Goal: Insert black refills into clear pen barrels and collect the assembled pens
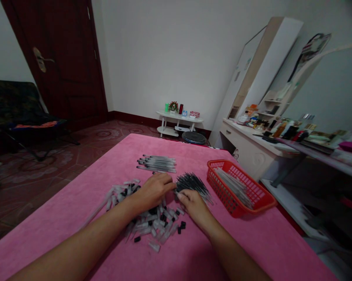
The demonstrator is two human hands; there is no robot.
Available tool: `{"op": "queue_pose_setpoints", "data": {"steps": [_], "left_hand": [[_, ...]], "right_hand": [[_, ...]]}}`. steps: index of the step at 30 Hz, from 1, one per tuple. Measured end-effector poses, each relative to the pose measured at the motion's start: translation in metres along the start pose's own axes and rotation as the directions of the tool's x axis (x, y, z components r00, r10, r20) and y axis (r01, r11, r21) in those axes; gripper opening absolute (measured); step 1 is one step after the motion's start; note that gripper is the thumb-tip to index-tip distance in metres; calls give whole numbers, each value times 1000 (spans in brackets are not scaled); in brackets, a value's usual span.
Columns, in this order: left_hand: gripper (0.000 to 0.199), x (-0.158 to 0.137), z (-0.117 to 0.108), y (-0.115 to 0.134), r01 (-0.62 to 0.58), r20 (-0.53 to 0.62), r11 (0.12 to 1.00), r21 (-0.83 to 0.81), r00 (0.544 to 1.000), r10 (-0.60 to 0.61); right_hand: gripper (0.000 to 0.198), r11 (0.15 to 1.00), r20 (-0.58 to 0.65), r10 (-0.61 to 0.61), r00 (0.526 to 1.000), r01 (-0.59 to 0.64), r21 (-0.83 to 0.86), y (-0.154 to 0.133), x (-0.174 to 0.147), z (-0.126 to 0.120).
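My left hand and my right hand meet over the middle of the pink-covered table. Both have their fingers closed, and their fingertips almost touch. Whatever sits between them is too small and too covered to make out. Beneath and beside my left hand spreads a loose heap of clear pen caps mixed with small black plugs. Just beyond my right hand lies a bundle of dark-ended pen refills. Farther back, several clear pens rest side by side in a row.
A red plastic basket with long pale sticks inside stands on the right of the table. Past the table are a low white stand and a dressing table crowded with bottles. A folding chair stands left, near a door.
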State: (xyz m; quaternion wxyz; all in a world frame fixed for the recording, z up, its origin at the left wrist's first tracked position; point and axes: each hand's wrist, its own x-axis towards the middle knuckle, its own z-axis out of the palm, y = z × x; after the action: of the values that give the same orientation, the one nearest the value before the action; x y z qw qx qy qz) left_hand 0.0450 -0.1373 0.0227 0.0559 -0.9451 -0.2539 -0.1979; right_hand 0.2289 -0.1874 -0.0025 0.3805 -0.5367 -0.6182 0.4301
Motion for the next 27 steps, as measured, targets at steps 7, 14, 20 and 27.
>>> {"op": "queue_pose_setpoints", "data": {"steps": [7,14,20,27], "left_hand": [[21,-3,-2,-2,-77,70,996,-44,994,80],[19,-14,-4,-49,481,-10,866,-138,873,-487],[18,-10,13,-64,326,-204,755,-569,833,-513],[26,-14,21,-47,233,-220,893,-384,917,-333]], "right_hand": [[35,997,89,73,993,-71,-27,-11,-9,1],[21,622,-106,-313,944,120,-774,-14,-15,-16],[13,692,-22,-305,952,206,-692,-15,-13,5],[17,809,-86,-330,940,234,-540,-15,-3,1]]}}
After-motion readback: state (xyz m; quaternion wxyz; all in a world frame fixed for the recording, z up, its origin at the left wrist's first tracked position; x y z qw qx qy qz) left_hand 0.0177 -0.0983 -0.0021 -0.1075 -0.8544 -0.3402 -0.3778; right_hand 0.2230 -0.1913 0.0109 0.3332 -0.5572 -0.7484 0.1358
